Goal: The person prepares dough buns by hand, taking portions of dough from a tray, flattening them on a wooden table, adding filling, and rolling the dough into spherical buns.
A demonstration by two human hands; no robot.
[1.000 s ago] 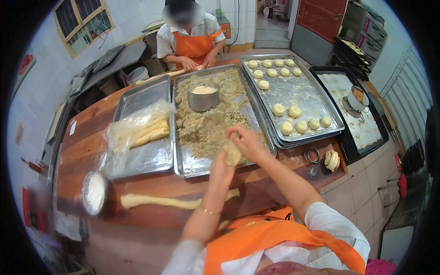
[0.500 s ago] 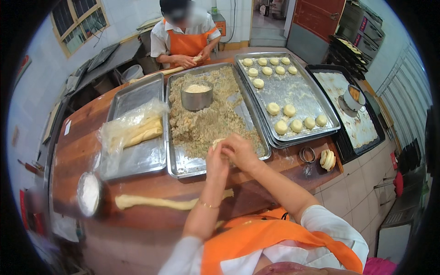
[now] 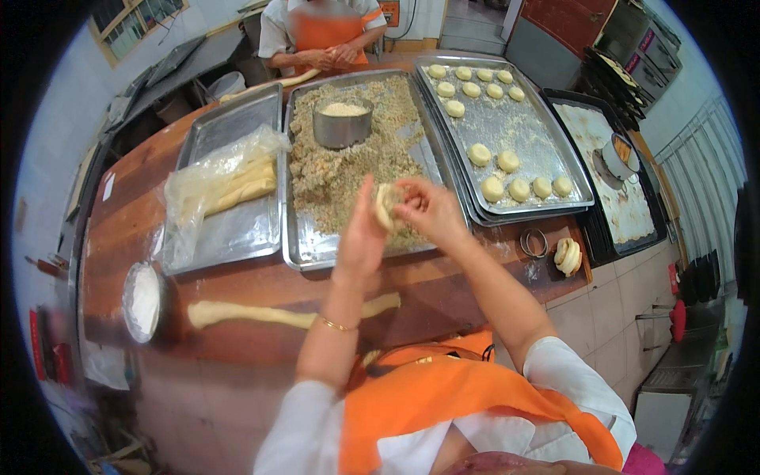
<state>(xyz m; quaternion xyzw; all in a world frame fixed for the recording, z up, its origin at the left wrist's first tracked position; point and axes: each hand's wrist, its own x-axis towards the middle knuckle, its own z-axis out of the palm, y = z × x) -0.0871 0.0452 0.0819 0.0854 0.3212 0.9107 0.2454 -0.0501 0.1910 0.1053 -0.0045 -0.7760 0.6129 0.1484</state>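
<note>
A small, flattened piece of dough (image 3: 385,207) is held between my hands above the near part of the filling tray. My left hand (image 3: 361,241) supports it from the left, fingers pointing up along its side. On the other side, the curled fingers and thumb of my right hand (image 3: 431,212) are at its edge. Whatever lies inside the dough is hidden. Beneath is a crumbly brown filling (image 3: 332,194) on a metal tray (image 3: 305,255), with a round metal tin (image 3: 343,134) of pale crumbs standing in it. A long dough rope (image 3: 253,313) lies on the table nearer me.
To the right, a tray (image 3: 538,134) bears several round dough pieces. A ring cutter (image 3: 533,244) and stacked pastry rings (image 3: 568,257) sit near the table's right edge. Bagged dough (image 3: 237,186) and a flour bowl (image 3: 145,302) are leftward. Across the table, a co-worker (image 3: 328,39) handles dough.
My hands have lifted from low over the filling and moved further apart, the dough piece now showing between them. The view has tilted slightly downward.
</note>
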